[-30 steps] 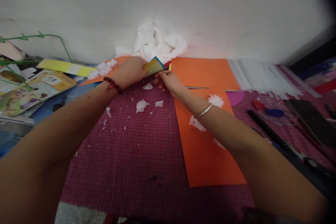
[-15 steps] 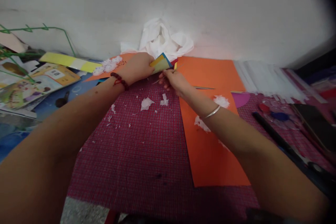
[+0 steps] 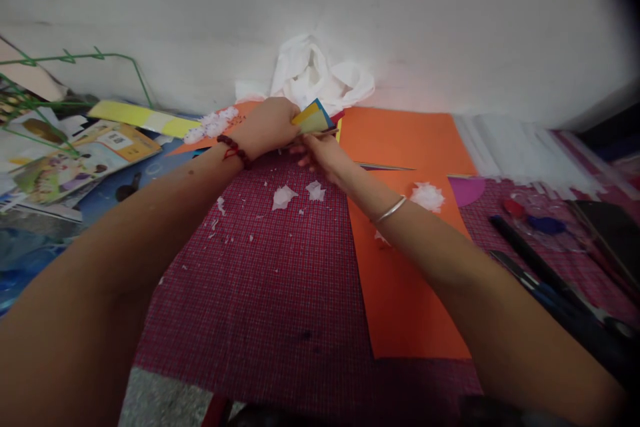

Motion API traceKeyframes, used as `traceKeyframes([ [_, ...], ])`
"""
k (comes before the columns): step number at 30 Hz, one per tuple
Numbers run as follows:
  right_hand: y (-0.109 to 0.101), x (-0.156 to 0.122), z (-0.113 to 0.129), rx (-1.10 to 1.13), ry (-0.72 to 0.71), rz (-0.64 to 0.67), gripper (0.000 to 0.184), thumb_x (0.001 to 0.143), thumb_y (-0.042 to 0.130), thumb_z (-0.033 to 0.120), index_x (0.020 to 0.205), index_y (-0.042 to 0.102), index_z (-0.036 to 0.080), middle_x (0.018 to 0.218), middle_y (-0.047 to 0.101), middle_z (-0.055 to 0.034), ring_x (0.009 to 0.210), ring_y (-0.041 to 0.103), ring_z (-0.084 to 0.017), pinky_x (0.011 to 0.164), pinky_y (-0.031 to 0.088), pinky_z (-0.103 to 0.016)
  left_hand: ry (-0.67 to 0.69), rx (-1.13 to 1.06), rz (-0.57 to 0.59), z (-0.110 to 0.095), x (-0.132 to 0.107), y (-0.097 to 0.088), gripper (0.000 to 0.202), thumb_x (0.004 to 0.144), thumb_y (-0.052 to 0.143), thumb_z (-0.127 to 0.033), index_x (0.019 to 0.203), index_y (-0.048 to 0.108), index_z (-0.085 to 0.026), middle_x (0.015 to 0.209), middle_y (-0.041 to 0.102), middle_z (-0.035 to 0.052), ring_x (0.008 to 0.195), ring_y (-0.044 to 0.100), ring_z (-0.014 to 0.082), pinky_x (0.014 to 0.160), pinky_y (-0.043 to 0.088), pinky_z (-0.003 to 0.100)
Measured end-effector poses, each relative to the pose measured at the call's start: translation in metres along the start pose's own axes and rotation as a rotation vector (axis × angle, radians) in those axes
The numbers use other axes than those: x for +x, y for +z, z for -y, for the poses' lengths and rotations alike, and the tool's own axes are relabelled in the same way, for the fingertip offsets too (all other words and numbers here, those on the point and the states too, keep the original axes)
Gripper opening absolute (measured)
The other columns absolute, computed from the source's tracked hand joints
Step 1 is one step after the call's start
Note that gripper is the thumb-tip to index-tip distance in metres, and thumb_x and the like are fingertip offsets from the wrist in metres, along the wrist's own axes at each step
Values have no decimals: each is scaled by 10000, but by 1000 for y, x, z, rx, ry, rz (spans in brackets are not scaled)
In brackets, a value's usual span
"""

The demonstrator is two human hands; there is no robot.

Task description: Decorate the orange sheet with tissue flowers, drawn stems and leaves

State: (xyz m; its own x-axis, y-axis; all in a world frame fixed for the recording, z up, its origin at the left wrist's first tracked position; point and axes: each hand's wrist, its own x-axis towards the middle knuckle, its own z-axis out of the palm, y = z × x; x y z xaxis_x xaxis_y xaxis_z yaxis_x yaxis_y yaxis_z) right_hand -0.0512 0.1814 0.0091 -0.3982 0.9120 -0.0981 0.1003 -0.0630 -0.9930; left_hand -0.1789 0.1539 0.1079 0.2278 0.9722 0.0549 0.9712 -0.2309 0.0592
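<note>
My left hand (image 3: 280, 121) is closed around a fanned bundle of coloured paper (image 3: 312, 121), with yellow, blue and red edges showing. My right hand (image 3: 323, 152) meets it at the bundle's lower edge, thumb and fingers pinched there; the exact grip is partly hidden. Two torn pieces of thin white paper, one piece (image 3: 285, 197) left of another piece (image 3: 315, 191), lie on the plaid cloth (image 3: 260, 320) below my hands. Under my right forearm stretches an orange sheet (image 3: 410, 320), with a frilly white paper piece (image 3: 428, 197) and a thin pointed metal tool (image 3: 385, 167) on it.
Crumpled white tissue (image 3: 320, 73) rests against the wall. At left are a green wire rack (image 3: 120, 55), booklets (image 3: 95, 160) and a pile of white scraps (image 3: 215, 123). White strips (image 3: 525, 153), a black rod (image 3: 530, 257) and a dark phone-like slab (image 3: 607, 233) lie at right.
My right hand has moved slightly left, its fingers tucking closer under the bundle. My left hand keeps its hold. The whole view has shifted a little.
</note>
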Motion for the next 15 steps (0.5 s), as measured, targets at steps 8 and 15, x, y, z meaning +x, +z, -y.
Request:
traceKeyframes([
  [8, 20, -31, 4, -206, -50, 212, 298, 1001, 483, 241, 826, 697, 129, 849, 770, -87, 520, 597, -74, 497, 451, -208, -13, -1, -25, 6, 7, 5, 275, 843, 507, -278, 921, 724, -128, 834, 700, 98, 711, 500, 176, 657, 325, 317],
  [15, 6, -37, 4, -398, -290, 101, 248, 980, 511, 241, 983, 746, 162, 1038, 781, -111, 839, 706, -176, 781, 557, -319, -11, -21, 4, 2, 4, 7, 280, 820, 503, -252, 920, 730, -121, 824, 710, 111, 717, 531, 192, 659, 350, 305],
])
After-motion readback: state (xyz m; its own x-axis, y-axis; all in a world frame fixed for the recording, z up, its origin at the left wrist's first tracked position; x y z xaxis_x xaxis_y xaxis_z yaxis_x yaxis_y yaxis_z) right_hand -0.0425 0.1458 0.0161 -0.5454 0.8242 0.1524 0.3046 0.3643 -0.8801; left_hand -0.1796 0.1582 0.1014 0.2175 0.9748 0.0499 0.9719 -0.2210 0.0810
